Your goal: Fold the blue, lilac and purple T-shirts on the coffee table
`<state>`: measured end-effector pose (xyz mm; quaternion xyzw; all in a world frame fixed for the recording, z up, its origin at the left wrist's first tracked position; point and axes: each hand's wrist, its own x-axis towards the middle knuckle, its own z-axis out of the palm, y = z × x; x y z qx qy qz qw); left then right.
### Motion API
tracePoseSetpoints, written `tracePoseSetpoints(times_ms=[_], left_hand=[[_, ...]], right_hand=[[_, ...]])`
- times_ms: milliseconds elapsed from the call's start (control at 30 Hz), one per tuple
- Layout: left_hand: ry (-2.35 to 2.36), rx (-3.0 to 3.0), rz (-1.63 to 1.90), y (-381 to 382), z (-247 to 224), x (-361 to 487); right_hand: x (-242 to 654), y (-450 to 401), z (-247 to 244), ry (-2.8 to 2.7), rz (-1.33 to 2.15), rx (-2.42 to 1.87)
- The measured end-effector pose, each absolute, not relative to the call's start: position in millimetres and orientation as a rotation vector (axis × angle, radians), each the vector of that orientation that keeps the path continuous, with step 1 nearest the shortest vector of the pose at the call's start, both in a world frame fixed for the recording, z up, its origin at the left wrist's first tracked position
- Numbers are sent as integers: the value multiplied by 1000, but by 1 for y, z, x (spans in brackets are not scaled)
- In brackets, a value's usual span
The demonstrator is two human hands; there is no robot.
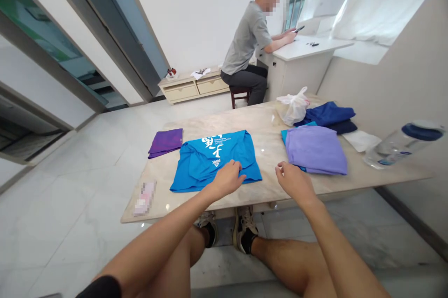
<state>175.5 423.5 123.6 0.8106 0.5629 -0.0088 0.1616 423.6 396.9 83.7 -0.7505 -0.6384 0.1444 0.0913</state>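
A blue T-shirt [224, 155] with white lettering lies partly folded on the table in front of me. My left hand [229, 178] is over its near right part, thumb and fingers apart, the fingertips at the cloth. Whether they press on it I cannot tell. To the right of the shirt, my right hand [296, 182] hovers above the table, fingers loosely bent with nothing visible in them. Just beyond that hand is a folded lavender garment [317, 148], stacked on a bright blue one. A folded purple garment [166, 142] lies left of the shirt.
On the table [224, 123], a white plastic bag [294, 107] and dark blue clothes [327, 113] sit at the back right. A clear bottle [402, 144] with a blue lid stands at the right. Beyond, a person [247, 41] sits at a white desk [308, 50].
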Motion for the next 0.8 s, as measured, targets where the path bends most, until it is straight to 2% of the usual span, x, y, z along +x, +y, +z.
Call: tracePoseSetpoints(times_ms=[167,367,467,633,800], left_hand=[[1733,2266,-114,455,83,243],[1761,2167,-245,470,57,249],[1667,2120,-312,471,59,249],[1500,2066,-317,434,78,265],[1379,2043,-192,390,105,263]], right_hand=[[428,398,80,-1948,362,-2249],[426,415,63,-1995,238,-2188],[429,428,40,-1868,485,-2136],[433,434,16,-1320,1222,-2084],[421,429,29,-1110,1298,-2059]])
